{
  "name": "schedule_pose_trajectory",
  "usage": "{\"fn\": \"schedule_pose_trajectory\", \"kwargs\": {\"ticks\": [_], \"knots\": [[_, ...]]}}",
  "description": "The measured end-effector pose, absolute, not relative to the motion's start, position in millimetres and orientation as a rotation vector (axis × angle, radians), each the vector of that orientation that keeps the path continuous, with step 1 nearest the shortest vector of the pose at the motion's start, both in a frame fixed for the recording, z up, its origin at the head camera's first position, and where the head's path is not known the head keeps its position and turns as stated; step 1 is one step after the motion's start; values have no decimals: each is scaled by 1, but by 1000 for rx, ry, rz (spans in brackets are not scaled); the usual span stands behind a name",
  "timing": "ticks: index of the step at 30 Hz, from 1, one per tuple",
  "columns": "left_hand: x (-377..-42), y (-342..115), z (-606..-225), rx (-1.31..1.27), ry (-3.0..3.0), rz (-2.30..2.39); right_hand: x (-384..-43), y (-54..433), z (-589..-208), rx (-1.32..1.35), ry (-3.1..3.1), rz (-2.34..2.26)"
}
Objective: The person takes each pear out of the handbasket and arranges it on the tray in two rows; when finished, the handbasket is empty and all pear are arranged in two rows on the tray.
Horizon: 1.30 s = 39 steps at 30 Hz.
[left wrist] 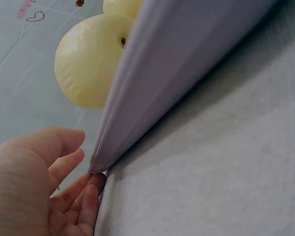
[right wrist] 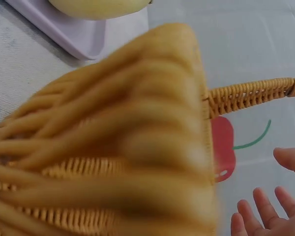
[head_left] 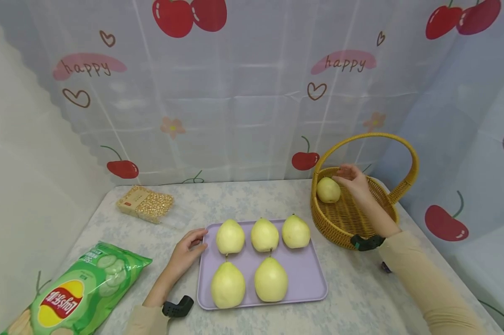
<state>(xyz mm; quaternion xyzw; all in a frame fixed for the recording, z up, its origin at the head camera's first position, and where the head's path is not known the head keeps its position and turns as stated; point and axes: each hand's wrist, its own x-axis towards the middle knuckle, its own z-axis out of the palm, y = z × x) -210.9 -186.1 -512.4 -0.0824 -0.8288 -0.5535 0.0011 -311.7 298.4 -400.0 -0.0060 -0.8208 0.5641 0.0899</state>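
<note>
A lilac tray carries several pale yellow pears in two rows. At its back left corner is my left hand; in the left wrist view its fingers touch the tray's edge, with the thumb apart from the rim. A single pear lies inside the woven basket, against its left wall. My right hand hovers over the basket just right of that pear, holding nothing. In the right wrist view, its spread fingers show beyond the blurred basket wall.
A bag of corn kernels lies at the back left of the table. Nearer, a green bag of chips sits at the left. The basket's tall handle arches above my right hand. A printed curtain hangs behind the table.
</note>
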Motion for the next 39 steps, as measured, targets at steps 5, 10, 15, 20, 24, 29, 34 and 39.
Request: {"fn": "schedule_pose_trajectory", "kwargs": {"ticks": [5, 10, 15, 20, 24, 29, 34, 39], "knots": [[-212, -184, -511, -258, -2601, -1737, -313, 301, -409, 12, -2474, 1676], [-211, -184, -510, -283, -2598, -1745, -312, 302, -416, 34, -2521, 1652], [-212, -183, -510, -306, -2582, -1772, -314, 302, -422, 60, -2541, 1634], [-206, -177, -497, -293, -2599, -1776, -315, 305, -428, 44, -2528, 1624], [-197, -173, -480, -276, -2630, -1771, -315, 308, -433, 27, -2533, 1644], [-199, -175, -491, -286, -2616, -1763, -316, 307, -436, 27, -2576, 1618], [-209, -183, -513, -305, -2589, -1748, -321, 303, -442, 100, -2601, 1555], [-211, -188, -515, -299, -2582, -1731, -325, 298, -446, 155, -2599, 1537]]}}
